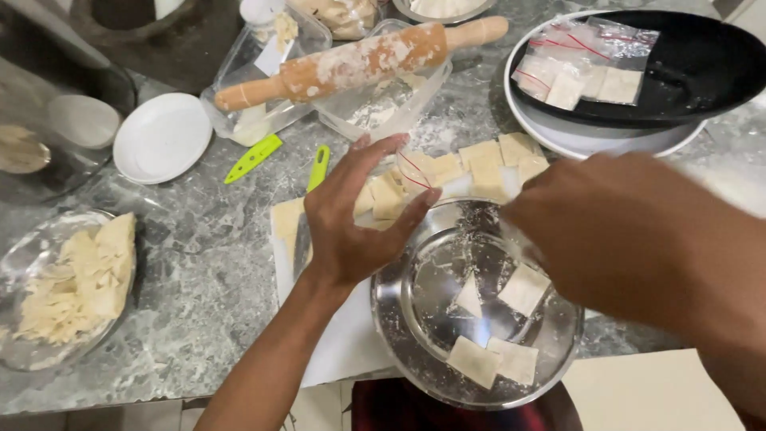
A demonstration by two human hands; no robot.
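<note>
Your left hand (351,215) is spread open, fingers fanned over the row of pale square dough pieces (471,169) that lie on the grey marbled stone worktop (207,263), just beyond the round shiny steel bowl (479,307). Your right hand (630,239) reaches in from the right over the bowl's far rim; its fingers face away, so you cannot tell whether it pinches anything. A few dough squares (523,289) already lie in the bowl, so this reads as gathering cut squares. Closing on a square calls for a light pinch, as they look soft and floured. The flour-dusted wooden rolling pin (363,60) rests across clear containers at the far side.
</note>
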